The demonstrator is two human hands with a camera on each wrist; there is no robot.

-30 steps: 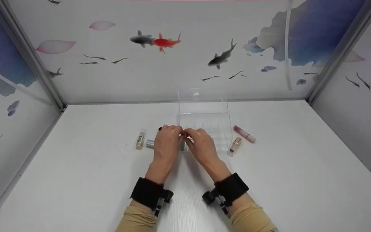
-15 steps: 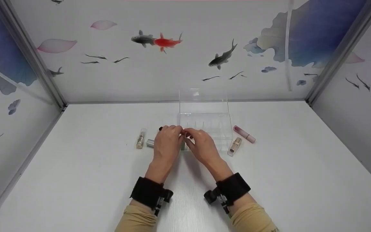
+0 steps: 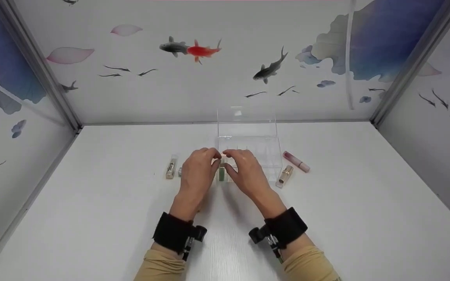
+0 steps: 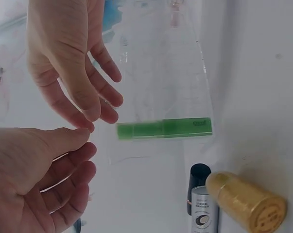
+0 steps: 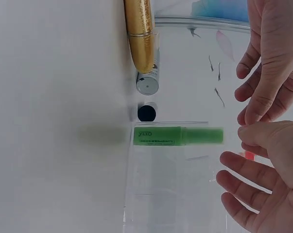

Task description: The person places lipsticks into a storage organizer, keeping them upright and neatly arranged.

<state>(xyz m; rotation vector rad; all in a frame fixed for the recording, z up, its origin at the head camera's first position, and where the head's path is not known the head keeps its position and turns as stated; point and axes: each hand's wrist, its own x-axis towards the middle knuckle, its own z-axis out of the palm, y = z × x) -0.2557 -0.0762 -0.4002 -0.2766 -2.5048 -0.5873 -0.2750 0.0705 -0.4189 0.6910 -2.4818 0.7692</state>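
A slim green cosmetic tube (image 3: 222,174), probably a lip balm, lies in the leftmost slot of a clear divided box (image 3: 264,154) whose lid stands raised at the back. Over that slot hover both hands, fingertips close together. My left hand (image 3: 197,171) has its fingers loosely bent, its thumb near the index finger and nothing held. Opposite it, my right hand (image 3: 248,171) is just as bare, with fingers spread and thumb apart in the head view. Both wrist views show the green tube below the fingertips, not in them.
Left of the box lie a gold tube (image 4: 248,201), a silver tube (image 5: 147,83) and a black-capped one (image 5: 146,112), mostly hidden by the left hand in the head view. Farther left is a clear-capped lipstick (image 3: 171,167). To the right lie a pink lip gloss (image 3: 296,162) and a gold lipstick (image 3: 284,176).
The hands, earlier close together at the box's left side, have drawn slightly apart, the left one shifting left. More of the green tube shows between them now.
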